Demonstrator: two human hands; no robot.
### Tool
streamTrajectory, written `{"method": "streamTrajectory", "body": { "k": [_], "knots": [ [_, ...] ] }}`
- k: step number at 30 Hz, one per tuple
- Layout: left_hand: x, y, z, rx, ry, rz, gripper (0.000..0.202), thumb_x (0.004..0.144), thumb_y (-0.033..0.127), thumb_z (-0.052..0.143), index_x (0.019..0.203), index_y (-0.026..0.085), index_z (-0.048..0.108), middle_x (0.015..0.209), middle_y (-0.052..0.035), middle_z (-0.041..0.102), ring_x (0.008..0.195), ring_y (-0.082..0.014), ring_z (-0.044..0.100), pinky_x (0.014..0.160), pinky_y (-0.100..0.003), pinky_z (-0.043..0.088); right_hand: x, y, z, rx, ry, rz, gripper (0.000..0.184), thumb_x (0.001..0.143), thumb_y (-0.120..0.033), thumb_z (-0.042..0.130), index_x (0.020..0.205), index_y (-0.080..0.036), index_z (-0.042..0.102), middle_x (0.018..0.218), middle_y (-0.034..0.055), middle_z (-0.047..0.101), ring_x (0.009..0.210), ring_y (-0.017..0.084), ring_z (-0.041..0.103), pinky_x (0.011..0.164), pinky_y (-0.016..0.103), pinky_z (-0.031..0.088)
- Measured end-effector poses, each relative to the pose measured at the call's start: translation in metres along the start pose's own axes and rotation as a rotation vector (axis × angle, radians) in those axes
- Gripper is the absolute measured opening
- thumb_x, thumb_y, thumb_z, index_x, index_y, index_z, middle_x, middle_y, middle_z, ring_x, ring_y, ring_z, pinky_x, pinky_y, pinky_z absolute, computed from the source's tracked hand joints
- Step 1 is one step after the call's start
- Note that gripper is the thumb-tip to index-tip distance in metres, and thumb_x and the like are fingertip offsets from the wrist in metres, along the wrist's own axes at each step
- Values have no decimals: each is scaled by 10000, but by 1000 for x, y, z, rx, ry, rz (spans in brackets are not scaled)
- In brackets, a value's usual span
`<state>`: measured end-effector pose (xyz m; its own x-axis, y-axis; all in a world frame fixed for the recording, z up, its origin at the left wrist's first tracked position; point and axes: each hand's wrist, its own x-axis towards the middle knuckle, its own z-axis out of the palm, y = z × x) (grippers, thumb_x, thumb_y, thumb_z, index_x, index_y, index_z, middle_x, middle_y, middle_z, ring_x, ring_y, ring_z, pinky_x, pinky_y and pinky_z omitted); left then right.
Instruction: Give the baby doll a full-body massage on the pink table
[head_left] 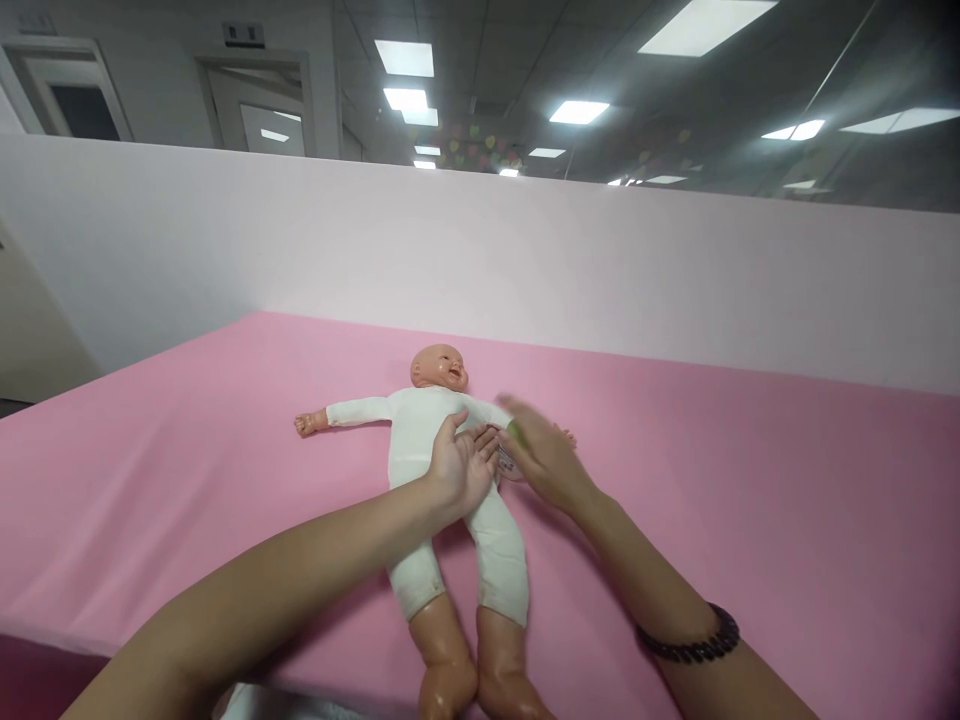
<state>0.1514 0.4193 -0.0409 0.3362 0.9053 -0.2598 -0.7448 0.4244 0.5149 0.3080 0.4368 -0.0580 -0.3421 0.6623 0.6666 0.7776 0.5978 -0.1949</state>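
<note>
A baby doll [424,430] with a white cloth body lies on its back on the pink surface, its arms spread and its bare legs pointing toward me. My left hand [463,465] is over the doll's belly, palm turned up and fingers stretched out, with nothing in it. Close by on the right, my right hand [544,455] hovers by the doll's arm, blurred at the fingertips; thumb and fingers look apart. A white printed tag [510,463] shows at the doll's side between my hands. Something small and green [516,432] peeks out beside my right thumb, too hidden to name.
Pink cloth [712,480] covers the table, with folds at the left. A white partition [525,260] rises along its back edge, topped by a glass pane that shows ceiling lights. Something whitish [285,703] is at the table's front edge below my left forearm.
</note>
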Motion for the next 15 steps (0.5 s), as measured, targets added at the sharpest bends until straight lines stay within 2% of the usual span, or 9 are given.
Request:
{"method": "streamTrajectory", "body": {
  "k": [2,3,6,9,12,15],
  "knots": [
    [0,0,1,-7,-9,4,422,885,426,408,1095,112,594,1308,-187,582,1352,-216,494,1122,-254,424,0,2,8,-33,-173,-66,405,1000,-344,357,1290,-200,600,1338,140,565,1269,299,506,1046,487,450],
    [0,0,1,-8,-13,6,434,889,427,401,1109,105,591,1325,-190,574,1354,-215,493,1121,-246,422,0,4,11,-41,-194,-73,385,998,-300,353,1247,-191,626,1290,139,590,1221,291,530,1024,477,460],
    [-1,-1,0,5,-10,19,525,892,437,405,1266,89,526,1430,-180,513,1384,-209,461,1146,-255,392,0,12,13,-53,-153,-29,373,968,-189,358,1231,-167,623,1168,129,636,1092,259,574,958,428,482],
    [-2,-2,-2,45,-18,50,656,900,426,410,1447,66,368,1545,-166,396,1451,-214,359,1200,-304,310,2,19,4,-160,-175,38,364,924,-121,386,1189,-124,635,1074,138,666,1000,261,589,896,401,480],
    [-4,-3,-2,72,-25,64,719,913,411,401,1521,58,255,1580,-156,347,1468,-211,322,1213,-323,280,3,29,-12,-313,-247,218,368,905,-89,387,1172,-90,639,1008,153,687,923,270,617,818,389,477],
    [-5,-3,-2,73,-20,58,727,919,406,396,1534,52,237,1573,-158,363,1458,-205,343,1207,-324,289,2,39,-27,-479,-295,529,372,928,-145,395,1218,-82,619,1024,183,688,923,331,634,768,438,480]
  ]
}}
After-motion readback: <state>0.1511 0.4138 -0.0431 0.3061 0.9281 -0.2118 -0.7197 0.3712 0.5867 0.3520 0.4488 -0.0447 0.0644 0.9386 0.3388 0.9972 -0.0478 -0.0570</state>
